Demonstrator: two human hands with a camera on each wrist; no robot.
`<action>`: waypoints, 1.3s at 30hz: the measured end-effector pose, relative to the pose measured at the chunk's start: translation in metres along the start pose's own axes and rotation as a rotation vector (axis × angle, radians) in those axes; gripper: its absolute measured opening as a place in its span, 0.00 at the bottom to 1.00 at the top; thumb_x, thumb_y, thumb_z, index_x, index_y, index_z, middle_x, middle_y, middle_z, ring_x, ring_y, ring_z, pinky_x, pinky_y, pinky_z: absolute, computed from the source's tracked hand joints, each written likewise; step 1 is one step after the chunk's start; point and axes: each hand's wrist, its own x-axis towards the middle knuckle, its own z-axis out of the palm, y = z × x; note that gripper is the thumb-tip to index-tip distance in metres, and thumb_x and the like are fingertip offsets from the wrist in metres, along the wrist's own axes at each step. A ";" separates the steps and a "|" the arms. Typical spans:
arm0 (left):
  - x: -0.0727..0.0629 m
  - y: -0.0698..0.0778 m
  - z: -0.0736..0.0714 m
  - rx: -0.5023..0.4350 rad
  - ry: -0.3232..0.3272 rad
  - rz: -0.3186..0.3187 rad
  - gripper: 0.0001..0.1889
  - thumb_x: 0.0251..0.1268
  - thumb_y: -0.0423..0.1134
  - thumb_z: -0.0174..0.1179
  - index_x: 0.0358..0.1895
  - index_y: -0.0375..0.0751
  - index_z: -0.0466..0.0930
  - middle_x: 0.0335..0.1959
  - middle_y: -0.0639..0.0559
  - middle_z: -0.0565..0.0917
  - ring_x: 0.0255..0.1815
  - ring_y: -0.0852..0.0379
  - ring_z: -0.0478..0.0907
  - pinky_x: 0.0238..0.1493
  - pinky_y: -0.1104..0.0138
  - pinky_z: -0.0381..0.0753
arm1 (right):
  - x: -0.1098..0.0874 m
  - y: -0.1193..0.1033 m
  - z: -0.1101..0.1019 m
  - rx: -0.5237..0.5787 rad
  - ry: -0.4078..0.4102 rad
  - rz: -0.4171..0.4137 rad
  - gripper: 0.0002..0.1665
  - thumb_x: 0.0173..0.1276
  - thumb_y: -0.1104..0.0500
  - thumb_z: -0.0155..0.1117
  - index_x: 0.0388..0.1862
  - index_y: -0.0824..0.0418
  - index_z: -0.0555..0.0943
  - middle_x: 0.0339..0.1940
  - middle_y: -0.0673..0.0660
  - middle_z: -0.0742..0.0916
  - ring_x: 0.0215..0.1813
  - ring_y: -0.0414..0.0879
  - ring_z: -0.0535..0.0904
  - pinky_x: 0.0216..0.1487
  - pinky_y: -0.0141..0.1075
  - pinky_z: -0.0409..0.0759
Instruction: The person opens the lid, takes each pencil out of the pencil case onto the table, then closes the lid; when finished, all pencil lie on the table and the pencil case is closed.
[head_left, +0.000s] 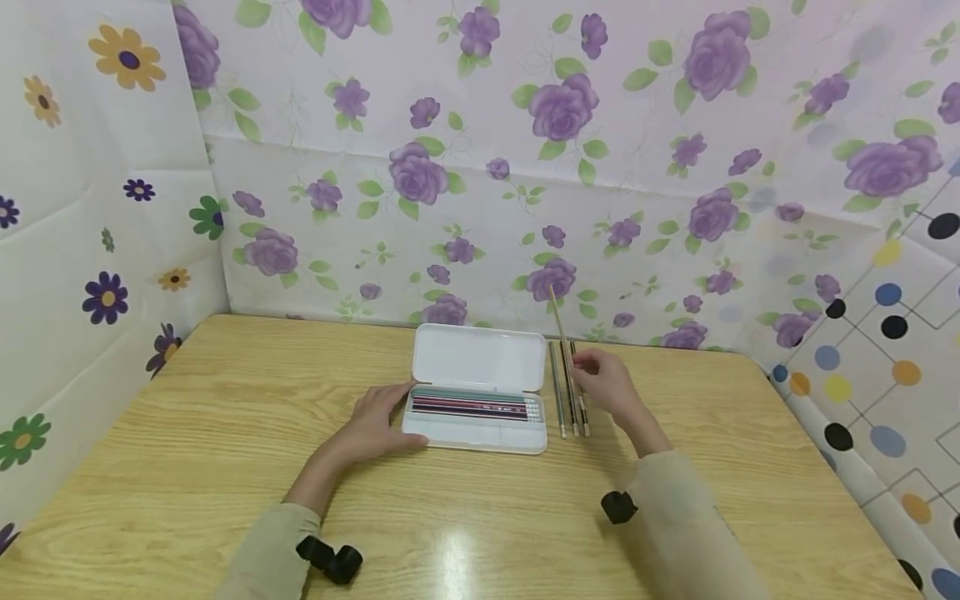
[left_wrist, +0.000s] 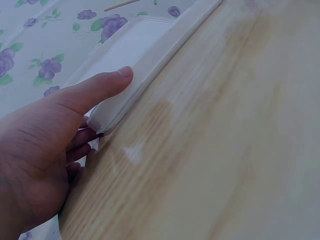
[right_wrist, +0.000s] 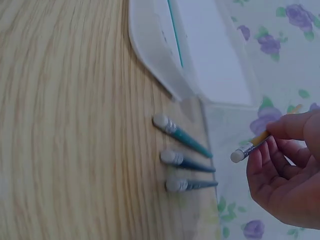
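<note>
A white pencil case [head_left: 468,432] lies with its lid [head_left: 480,357] raised at the back, and several dark, red and green pencils [head_left: 465,404] lie in its rear compartment. My left hand [head_left: 372,427] grips the case's left end, thumb on the front wall and fingers round the corner in the left wrist view. Between thumb and fingers my right hand [head_left: 606,383] pinches a yellow pencil [right_wrist: 259,138], its white eraser toward me and its other end up toward the back wall. Beneath it, right of the case, lie a teal pencil [right_wrist: 189,141] and two darker pencils [right_wrist: 194,164].
The case and pencils are on a light wood table [head_left: 480,517]. Behind the table hangs a cloth with purple flowers [head_left: 420,175]. Patterned cloths also line the left and right sides. A small black device [head_left: 330,560] is on each sleeve.
</note>
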 end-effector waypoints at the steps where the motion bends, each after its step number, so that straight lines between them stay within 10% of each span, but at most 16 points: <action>1: 0.000 0.000 0.000 -0.002 0.000 0.000 0.51 0.47 0.57 0.73 0.74 0.41 0.59 0.70 0.40 0.64 0.70 0.38 0.53 0.63 0.38 0.54 | 0.000 0.003 -0.002 0.010 0.005 0.014 0.18 0.70 0.66 0.57 0.56 0.76 0.74 0.47 0.66 0.81 0.49 0.56 0.77 0.45 0.38 0.80; 18: -0.001 -0.002 0.000 0.002 -0.004 -0.009 0.52 0.47 0.58 0.73 0.74 0.41 0.59 0.70 0.40 0.64 0.69 0.38 0.53 0.63 0.38 0.55 | -0.011 0.032 -0.015 -0.069 -0.035 0.241 0.15 0.69 0.67 0.58 0.49 0.78 0.77 0.41 0.67 0.82 0.38 0.50 0.81 0.39 0.39 0.81; 39: 0.001 -0.003 0.002 0.006 -0.002 -0.001 0.52 0.47 0.58 0.73 0.74 0.40 0.59 0.70 0.40 0.64 0.69 0.38 0.53 0.63 0.39 0.55 | -0.011 0.039 -0.006 -0.170 0.011 0.198 0.11 0.64 0.69 0.59 0.41 0.77 0.80 0.38 0.69 0.83 0.31 0.50 0.83 0.33 0.39 0.83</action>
